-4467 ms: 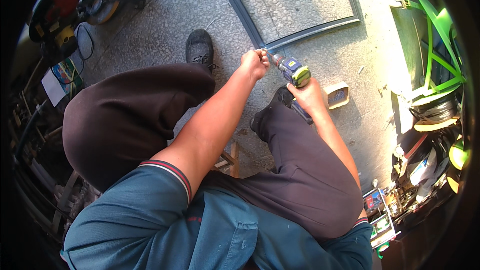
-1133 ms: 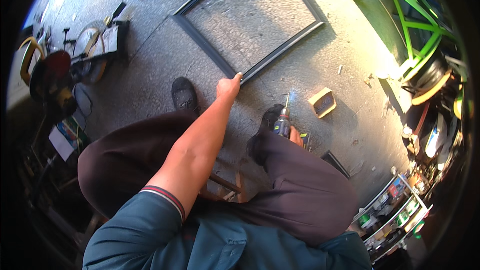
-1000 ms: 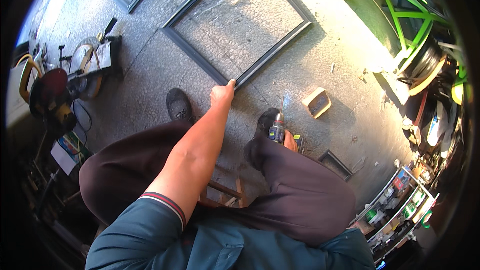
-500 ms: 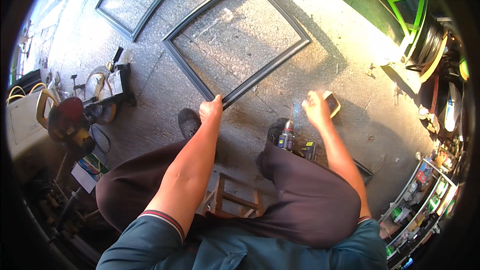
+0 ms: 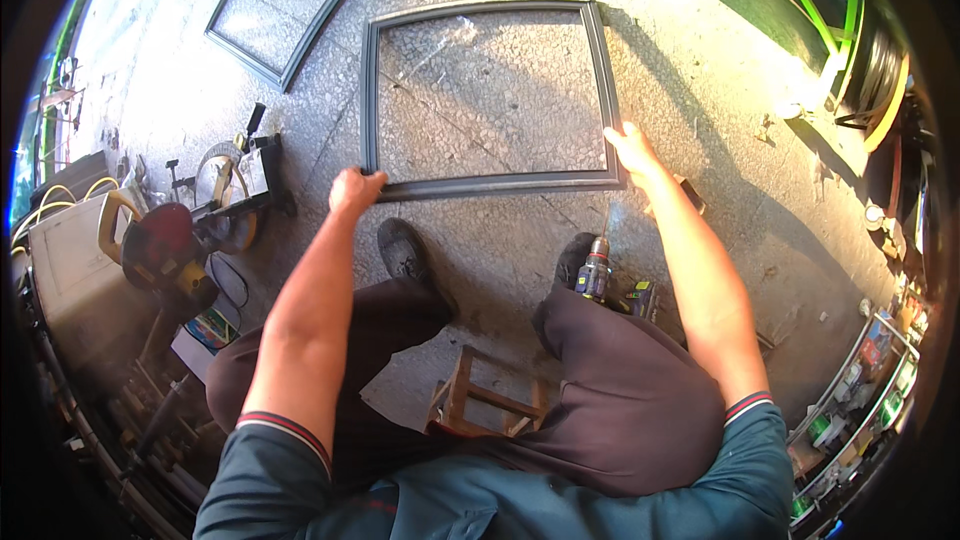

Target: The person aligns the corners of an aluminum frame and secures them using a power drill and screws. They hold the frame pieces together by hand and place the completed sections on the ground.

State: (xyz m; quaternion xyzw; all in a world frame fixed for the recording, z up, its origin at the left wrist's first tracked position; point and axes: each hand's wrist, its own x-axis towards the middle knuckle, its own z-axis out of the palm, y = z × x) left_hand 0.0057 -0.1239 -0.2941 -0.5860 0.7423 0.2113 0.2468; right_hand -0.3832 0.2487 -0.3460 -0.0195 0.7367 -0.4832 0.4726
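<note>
A dark grey rectangular metal frame (image 5: 500, 183), with a slightly bowed far side, is held in front of me over the floor. My left hand (image 5: 357, 190) is closed around its near left corner. On the right side bar, just above the near right corner, my right hand (image 5: 632, 152) grips with the thumb on top; its other fingers are partly hidden. A cordless drill (image 5: 594, 272) with a long bit stands by my right shoe, below the frame. Partly covered by my right forearm, a small box (image 5: 690, 196) lies on the floor.
A second dark frame (image 5: 318, 30) lies at the far left. To the left stand a mitre saw (image 5: 240, 175) and a red and yellow power tool (image 5: 165, 255). A wooden stool (image 5: 462, 390) is under me. Green metalwork (image 5: 850, 20) and a cluttered rack (image 5: 850, 405) line the right.
The frame has turned from a diamond slant to nearly square with me. My left hand has moved left with its corner. My right hand has come up from near the box and taken hold of the right side.
</note>
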